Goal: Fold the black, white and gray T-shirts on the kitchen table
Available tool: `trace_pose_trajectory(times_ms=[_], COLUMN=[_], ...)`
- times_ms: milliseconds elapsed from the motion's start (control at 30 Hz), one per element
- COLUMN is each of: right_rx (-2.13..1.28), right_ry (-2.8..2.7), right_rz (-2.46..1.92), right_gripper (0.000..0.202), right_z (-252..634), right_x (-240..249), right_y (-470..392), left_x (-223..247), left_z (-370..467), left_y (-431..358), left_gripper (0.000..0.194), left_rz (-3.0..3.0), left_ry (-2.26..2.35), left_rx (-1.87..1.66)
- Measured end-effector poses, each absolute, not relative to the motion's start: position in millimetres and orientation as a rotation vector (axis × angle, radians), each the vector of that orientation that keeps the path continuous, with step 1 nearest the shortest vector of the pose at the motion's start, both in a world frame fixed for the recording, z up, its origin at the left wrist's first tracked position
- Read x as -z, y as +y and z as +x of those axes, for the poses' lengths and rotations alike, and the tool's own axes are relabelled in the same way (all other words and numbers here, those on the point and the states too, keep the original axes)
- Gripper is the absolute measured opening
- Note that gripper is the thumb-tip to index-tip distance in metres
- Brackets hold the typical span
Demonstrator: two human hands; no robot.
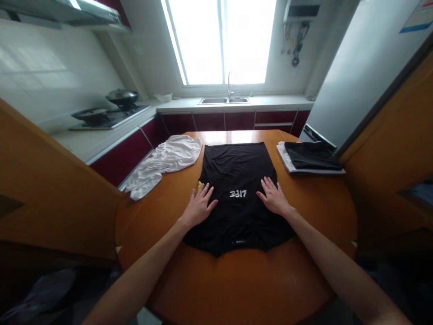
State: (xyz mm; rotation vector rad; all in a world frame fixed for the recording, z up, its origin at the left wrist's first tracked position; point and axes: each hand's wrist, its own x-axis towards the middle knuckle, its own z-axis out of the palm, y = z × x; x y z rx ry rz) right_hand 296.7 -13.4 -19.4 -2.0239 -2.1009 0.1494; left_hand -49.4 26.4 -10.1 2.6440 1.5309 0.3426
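A black T-shirt (237,167) with white lettering across its middle lies spread out on the wooden table (243,284), its neck end toward me. On its left side my left hand (199,205) rests flat, fingers apart, beside a small yellow patch (199,185) at the garment's edge. My right hand (274,197) lies flat on the right side, fingers stretched out. Neither hand grips the cloth. Some light wrinkles run across the fabric.
A crumpled white garment (172,155) lies on the table's left. Folded black and white clothes (313,155) are stacked at the right. Beyond stand a counter with a sink (223,100), a stove with pans (122,97) and a fridge (352,76).
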Motion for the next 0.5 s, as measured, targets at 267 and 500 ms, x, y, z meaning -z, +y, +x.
trace_pose_trajectory(times_ms=[267,500], right_rx=[-0.136,-0.103], right_ry=[-2.061,-2.006], right_rz=[-2.036,-2.029], right_gripper=[0.071,0.069], right_z=[291.6,291.0], right_x=[20.7,16.7], right_y=[-17.2,-17.1], left_x=[14.5,11.6], left_z=[-47.0,-49.1], left_y=[29.3,26.6], left_gripper=[0.066,0.064], left_rz=[2.620,2.608], left_ry=[1.531,1.534], left_rx=[-0.296,-0.382])
